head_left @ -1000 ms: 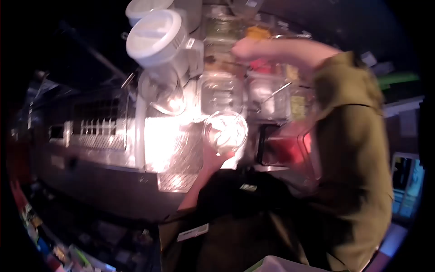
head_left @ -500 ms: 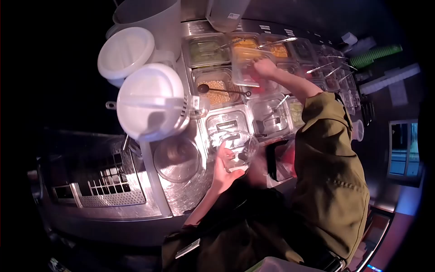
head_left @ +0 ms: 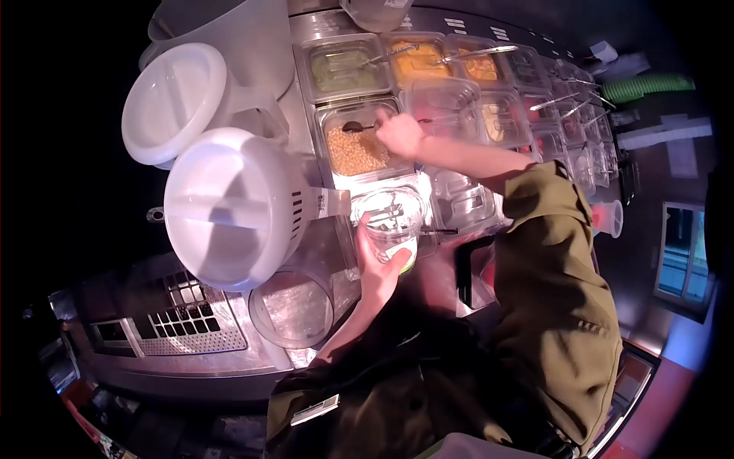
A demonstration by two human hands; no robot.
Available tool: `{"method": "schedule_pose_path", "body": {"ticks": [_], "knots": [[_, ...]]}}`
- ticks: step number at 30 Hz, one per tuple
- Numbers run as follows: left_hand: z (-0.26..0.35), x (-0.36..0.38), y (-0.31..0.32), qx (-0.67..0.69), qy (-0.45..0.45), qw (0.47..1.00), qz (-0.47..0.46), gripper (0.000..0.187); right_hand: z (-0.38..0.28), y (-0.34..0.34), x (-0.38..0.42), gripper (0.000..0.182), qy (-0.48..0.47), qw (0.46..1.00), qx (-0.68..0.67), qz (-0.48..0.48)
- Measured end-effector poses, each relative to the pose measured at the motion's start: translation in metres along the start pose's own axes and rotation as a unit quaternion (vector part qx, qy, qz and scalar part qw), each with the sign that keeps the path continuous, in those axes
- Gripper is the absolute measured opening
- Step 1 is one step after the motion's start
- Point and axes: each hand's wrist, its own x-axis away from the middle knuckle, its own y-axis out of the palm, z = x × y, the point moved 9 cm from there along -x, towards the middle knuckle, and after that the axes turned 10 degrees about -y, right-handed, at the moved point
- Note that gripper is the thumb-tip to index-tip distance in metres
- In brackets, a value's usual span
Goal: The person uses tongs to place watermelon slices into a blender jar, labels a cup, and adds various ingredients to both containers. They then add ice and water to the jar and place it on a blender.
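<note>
A clear plastic cup (head_left: 391, 222) sits in the left hand (head_left: 378, 268), held just below the tub of tan pellets (head_left: 355, 149), over the steel desk (head_left: 306, 229). The left fingers (head_left: 365, 239) are wrapped round the cup's side and the thumb (head_left: 397, 262) presses its lower wall, so the hand is clamped on it. The cup's mouth faces up; something pale green shows at its base, but its contents cannot be made out.

The right hand (head_left: 399, 134) reaches over the right edge of the tan-pellet tub. Its fingers are curled together around the handle of a long spoon (head_left: 353, 127) whose dark bowl lies on the pellets near the tub's top edge.

Directly above the tan-pellet tub stands a tub of green filling (head_left: 342, 67), and to the right of that a tub of orange filling (head_left: 419, 57), each with a metal utensil in it. Further right of the pellet tub run rows of smaller clear tubs (head_left: 527, 115), many with spoons. Left of the pellet tub are two large white lidded containers (head_left: 222, 206), the nearer one with a vented lid edge. Below and left of the pellet tub a clear round lid or bowl (head_left: 290, 306) rests on the desk beside a perforated drain grille (head_left: 180, 325). An olive sleeve (head_left: 550, 252) covers the right arm
</note>
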Motion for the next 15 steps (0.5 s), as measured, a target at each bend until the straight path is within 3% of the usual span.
{"method": "schedule_pose_path", "body": {"ticks": [4, 5, 10, 15], "knots": [[0.012, 0.002, -0.007, -0.185, -0.07, 0.977, 0.076, 0.086, -0.026, 0.004, -0.007, 0.015, -0.082, 0.996, -0.041, 0.013], [0.012, 0.003, -0.01, -0.223, -0.049, 0.969, 0.093, 0.084, -0.026, 0.011, -0.003, 0.014, -0.082, 0.991, -0.092, -0.044], [0.025, -0.003, -0.006, -0.261, -0.005, 0.96, 0.105, 0.083, 0.006, 0.024, 0.002, 0.017, -0.004, 0.953, -0.285, -0.099], [0.034, -0.015, -0.008, -0.26, 0.013, 0.959, 0.111, 0.08, 0.036, 0.022, 0.017, 0.018, 0.007, 0.857, -0.505, -0.098]]}}
